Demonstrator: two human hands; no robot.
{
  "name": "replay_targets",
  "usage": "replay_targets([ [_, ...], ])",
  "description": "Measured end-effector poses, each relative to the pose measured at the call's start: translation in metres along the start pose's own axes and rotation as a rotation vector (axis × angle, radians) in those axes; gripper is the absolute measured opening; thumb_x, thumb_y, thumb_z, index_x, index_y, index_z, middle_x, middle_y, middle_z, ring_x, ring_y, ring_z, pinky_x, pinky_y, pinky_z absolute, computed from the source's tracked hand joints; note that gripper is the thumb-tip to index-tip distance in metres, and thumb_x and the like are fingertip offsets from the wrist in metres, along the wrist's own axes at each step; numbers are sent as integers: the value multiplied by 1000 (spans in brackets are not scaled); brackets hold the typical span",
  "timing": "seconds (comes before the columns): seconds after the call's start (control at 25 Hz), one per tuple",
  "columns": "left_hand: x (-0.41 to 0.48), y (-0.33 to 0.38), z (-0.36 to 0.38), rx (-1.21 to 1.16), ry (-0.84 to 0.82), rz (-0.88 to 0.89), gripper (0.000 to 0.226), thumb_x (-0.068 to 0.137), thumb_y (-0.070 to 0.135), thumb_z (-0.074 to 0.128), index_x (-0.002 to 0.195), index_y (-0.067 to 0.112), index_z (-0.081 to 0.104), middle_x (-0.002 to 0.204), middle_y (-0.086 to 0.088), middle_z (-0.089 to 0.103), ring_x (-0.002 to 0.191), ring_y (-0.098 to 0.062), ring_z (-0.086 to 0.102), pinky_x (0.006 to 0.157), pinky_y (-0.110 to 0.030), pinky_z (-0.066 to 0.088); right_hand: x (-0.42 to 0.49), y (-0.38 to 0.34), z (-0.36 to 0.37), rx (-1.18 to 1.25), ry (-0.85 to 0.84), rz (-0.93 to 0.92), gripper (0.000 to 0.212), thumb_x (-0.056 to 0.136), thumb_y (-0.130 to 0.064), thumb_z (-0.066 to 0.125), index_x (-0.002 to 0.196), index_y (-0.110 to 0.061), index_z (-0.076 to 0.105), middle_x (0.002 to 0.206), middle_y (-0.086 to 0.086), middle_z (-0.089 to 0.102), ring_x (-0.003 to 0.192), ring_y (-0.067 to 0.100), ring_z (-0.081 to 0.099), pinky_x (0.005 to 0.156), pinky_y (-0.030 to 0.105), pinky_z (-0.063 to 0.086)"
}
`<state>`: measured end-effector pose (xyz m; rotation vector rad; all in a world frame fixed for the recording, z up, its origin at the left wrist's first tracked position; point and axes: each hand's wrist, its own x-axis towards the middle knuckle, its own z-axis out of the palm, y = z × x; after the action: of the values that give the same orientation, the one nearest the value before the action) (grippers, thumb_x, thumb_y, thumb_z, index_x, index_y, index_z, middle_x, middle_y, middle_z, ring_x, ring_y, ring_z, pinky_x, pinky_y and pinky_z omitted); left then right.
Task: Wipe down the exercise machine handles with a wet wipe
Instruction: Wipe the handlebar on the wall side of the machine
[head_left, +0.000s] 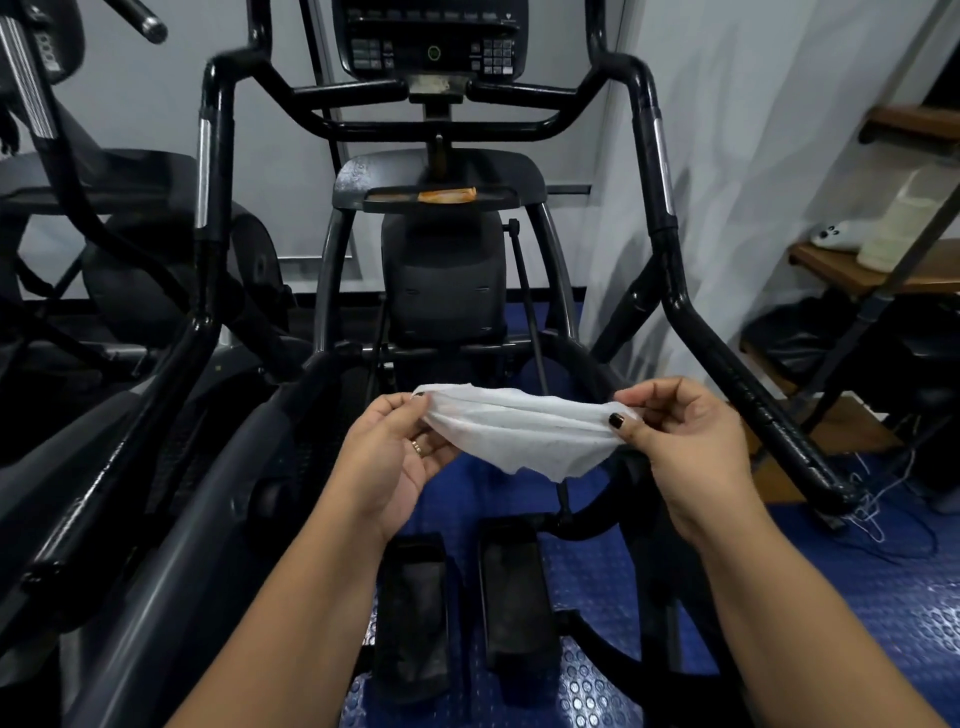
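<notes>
Both hands, left hand (395, 457) and right hand (680, 447), pinch a wet wipe (519, 431) stretched between their fingers, near the untouched handles (769, 410); wiping looks not yet begun.

open gap between left handle (156, 374) and right handle (753, 384)

The floor (857, 623) is blue studded rubber matting, running under the black exercise machine (441, 291), whose frame stands on it from the centre up to 12 o'clock. Loose pale cords (878, 512) trail over the mat at 3 o'clock. On the machine's small tray (384, 200), toward 12 o'clock, lies an orange wrapper (447, 195). At 2 o'clock a wooden shelf (831, 267) carries a white object with dark spots (836, 236) just beside a tall cream object (898, 228).
</notes>
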<state>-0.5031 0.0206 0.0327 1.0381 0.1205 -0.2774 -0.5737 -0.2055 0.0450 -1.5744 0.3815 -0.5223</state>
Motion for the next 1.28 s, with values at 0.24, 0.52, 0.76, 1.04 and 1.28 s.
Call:
replay_targets([
  [0.24, -1, -15, 16, 45, 223, 32, 13, 103, 18, 47, 106, 11, 57, 103, -12, 69, 88, -25, 68, 77, -44, 59, -2, 2, 7, 379, 5, 198, 26, 87, 14, 58, 78, -11, 58, 79, 5, 65, 75, 17, 66, 68, 28, 59],
  [0.52, -1, -34, 16, 17, 322, -187, 33, 88, 5, 45, 114, 9, 66, 112, -18, 70, 98, -39, 69, 84, -58, 56, 0, 5, 4, 14, 22, -132, 37, 90, 11, 54, 86, -24, 64, 103, 14, 65, 78, 21, 62, 67, 30, 55],
  [0.76, 3, -29, 18, 132, 220, 97, 39, 96, 2, 43, 111, 29, 66, 114, -9, 68, 90, -25, 69, 65, -38, 59, 6, 1, -11, 46, -132, -110, 45, 85, 21, 38, 72, -10, 68, 84, 2, 73, 86, 9, 67, 78, 20, 52],
  [1.04, 4, -16, 19, 111, 124, 100, 56, 95, 4, 38, 114, 48, 66, 96, -10, 69, 77, -22, 63, 68, -40, 58, 6, -5, -31, -101, -306, -30, 32, 83, 14, 65, 84, -18, 72, 88, 0, 74, 84, 9, 68, 71, 21, 54],
  [1.28, 3, -1, 26, 361, -13, 231, 35, 97, 0, 44, 85, 18, 71, 88, -1, 70, 77, -14, 64, 57, -22, 54, 11, 5, -41, 111, -262, 293, 25, 84, 15, 62, 96, -5, 69, 101, 19, 69, 85, 18, 67, 71, 21, 58],
])
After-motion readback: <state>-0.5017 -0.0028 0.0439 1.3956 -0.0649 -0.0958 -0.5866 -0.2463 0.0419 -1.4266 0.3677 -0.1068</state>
